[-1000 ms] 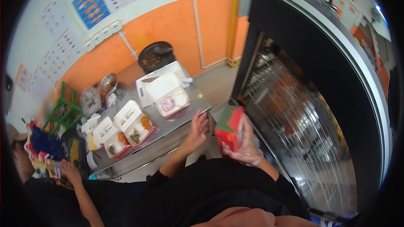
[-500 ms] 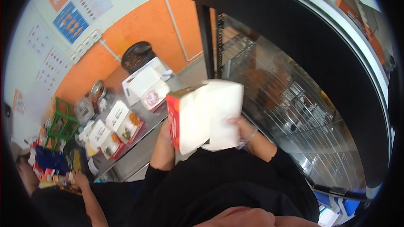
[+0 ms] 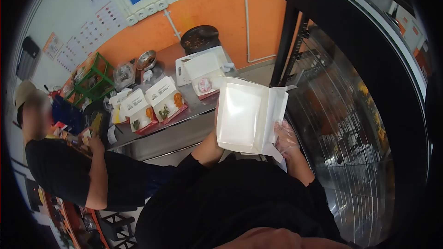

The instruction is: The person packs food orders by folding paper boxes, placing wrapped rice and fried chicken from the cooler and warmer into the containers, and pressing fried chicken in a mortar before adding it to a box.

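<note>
An opened carton box (image 3: 242,115), white inside with nothing in it, is held up in front of my chest. My right hand (image 3: 287,139), in a clear plastic glove, has its fingers closed on the box's right flap. My left hand (image 3: 217,117) is at the box's left side, mostly hidden behind it, so its fingers do not show. Left of the box, on the metal table (image 3: 203,107), stands an open box (image 3: 205,83) with a round wrapped item. Farther left are two open boxes with food, one (image 3: 169,103) beside the other (image 3: 141,115).
A co-worker (image 3: 69,166) stands at the left by the table. A black round pan (image 3: 200,39), a metal bowl (image 3: 146,60) and a green rack (image 3: 94,78) are along the wall. A glass-fronted cabinet (image 3: 341,124) with wire shelves stands close at the right.
The red and green folded carton has been opened out, its white inside now facing me. My left hand has come from beside the table to the box. The view has swung left since half a second ago.
</note>
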The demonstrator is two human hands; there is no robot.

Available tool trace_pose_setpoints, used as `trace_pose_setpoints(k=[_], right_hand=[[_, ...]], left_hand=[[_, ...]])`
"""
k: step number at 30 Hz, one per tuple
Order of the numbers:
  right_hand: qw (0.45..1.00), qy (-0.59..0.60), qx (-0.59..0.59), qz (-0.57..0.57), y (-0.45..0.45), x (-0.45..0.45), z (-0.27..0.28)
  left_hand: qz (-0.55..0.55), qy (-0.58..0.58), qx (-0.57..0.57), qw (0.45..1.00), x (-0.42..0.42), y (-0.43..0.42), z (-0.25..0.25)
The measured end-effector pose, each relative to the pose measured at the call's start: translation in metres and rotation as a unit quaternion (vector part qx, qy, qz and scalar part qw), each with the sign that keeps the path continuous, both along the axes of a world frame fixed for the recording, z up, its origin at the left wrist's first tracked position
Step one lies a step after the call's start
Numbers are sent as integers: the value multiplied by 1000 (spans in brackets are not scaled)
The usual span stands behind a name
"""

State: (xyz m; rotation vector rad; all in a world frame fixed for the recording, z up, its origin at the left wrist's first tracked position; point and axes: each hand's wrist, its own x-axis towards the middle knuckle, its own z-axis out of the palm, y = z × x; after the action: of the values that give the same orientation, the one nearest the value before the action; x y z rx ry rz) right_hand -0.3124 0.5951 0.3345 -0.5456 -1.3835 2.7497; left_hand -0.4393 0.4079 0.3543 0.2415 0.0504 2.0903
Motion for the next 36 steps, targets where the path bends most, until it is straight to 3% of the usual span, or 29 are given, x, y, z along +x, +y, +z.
trace_pose_setpoints(k=[3, 6, 8, 9, 10, 11, 13, 14, 15, 16, 19, 21, 25, 26, 27, 28, 29, 31, 32, 33, 35, 36], right_hand=[[1000, 20, 18, -2, -5, -2, 12], [988, 99, 117, -21, -11, -1, 29], [981, 98, 160, -42, -6, -1, 38], [972, 98, 204, -66, -3, -1, 44], [946, 124, 282, -100, -4, 1, 61], [946, 125, 282, -104, -6, 6, 66], [805, 237, 496, -222, -11, 15, 69], [682, 331, 597, -261, -15, 16, 70], [725, 387, 541, -179, -27, 26, 99], [559, 419, 698, -157, -23, 25, 89], [629, 482, 593, 145, -42, 28, 72], [690, 427, 557, 177, -47, 29, 48], [726, 325, 604, -49, -30, 35, 65], [720, 310, 615, -87, -25, 40, 71], [750, 309, 570, -134, -23, 46, 80], [775, 310, 521, -179, -23, 52, 88], [767, 301, 527, -209, -25, 58, 92], [601, 422, 617, -283, -17, 57, 98], [554, 429, 660, -272, -21, 67, 99], [555, 420, 673, -251, -30, 66, 93], [611, 424, 663, -87, -34, 58, 69], [609, 425, 665, -88, -33, 59, 68]], left_hand=[[59, -32, 1, 998, -4, -14, -8], [57, -18, 36, 998, -19, -33, -18], [86, 113, -163, 976, -36, -52, -39], [83, 115, -163, 976, -35, -59, -38], [166, 121, -236, 950, -31, -66, -37], [247, 126, -306, 911, -27, -72, -36], [333, 27, -319, 887, -34, -85, -52], [349, 0, -283, 893, -37, -90, -60], [345, 3, -280, 896, -41, -96, -69], [355, -25, -219, 909, -44, -97, -76], [346, -66, -127, 927, -54, -90, -80], [336, -65, -155, 927, -51, -84, -67], [325, -58, -217, 919, -39, -76, -46], [297, -27, -193, 935, -65, -89, -85], [269, 6, -171, 948, -91, -102, -124], [295, -32, -189, 936, -65, -78, -80], [322, -71, -210, 921, -24, -61, -31], [377, -108, -269, 880, -23, -35, -11], [323, -55, -232, 916, -6, -31, 5], [303, -22, -243, 921, -11, -32, 4], [283, 22, -263, 922, -19, -30, -5], [275, 44, -274, 920, -18, -23, -4]])
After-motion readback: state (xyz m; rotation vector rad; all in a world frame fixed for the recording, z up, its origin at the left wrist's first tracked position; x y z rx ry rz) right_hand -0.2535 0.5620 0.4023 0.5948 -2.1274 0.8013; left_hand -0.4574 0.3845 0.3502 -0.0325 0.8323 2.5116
